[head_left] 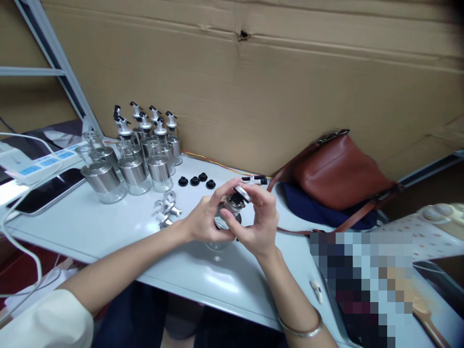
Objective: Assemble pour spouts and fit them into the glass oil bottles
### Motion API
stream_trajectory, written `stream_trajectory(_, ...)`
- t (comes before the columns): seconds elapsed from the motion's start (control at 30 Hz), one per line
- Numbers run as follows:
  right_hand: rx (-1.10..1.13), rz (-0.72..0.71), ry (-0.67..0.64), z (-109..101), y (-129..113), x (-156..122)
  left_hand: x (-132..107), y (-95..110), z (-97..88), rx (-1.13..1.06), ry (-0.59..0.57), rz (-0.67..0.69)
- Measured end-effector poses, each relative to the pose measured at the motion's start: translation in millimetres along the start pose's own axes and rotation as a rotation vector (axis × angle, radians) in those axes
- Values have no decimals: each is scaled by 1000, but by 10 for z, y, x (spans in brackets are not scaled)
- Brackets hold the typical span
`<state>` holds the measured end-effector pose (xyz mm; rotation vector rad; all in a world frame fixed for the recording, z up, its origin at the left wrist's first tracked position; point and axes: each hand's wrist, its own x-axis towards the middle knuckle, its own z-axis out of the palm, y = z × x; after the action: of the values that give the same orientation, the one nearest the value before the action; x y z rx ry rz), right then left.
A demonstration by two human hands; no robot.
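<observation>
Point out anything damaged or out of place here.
The cardboard behind the table has a ragged dark hole near the top middle, odd because the surface around it looks creased but unbroken.

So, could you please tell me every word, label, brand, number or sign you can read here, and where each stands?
No readable text shows.
Power strip: any small print is too blurred to read.
Held bottle: no lettering visible.
Handbag: no lettering visible.
</observation>
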<state>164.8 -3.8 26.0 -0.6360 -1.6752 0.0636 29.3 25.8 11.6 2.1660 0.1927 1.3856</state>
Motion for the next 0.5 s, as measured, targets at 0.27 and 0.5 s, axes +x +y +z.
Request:
stream_trajectory(0.27,39,-40,-79,-13,-51,52,-85,-62,41,-11,60,-40)
stream_trajectory(0.5,124,30,-105,6,-46,33,-47,-53,16,29,93,-18)
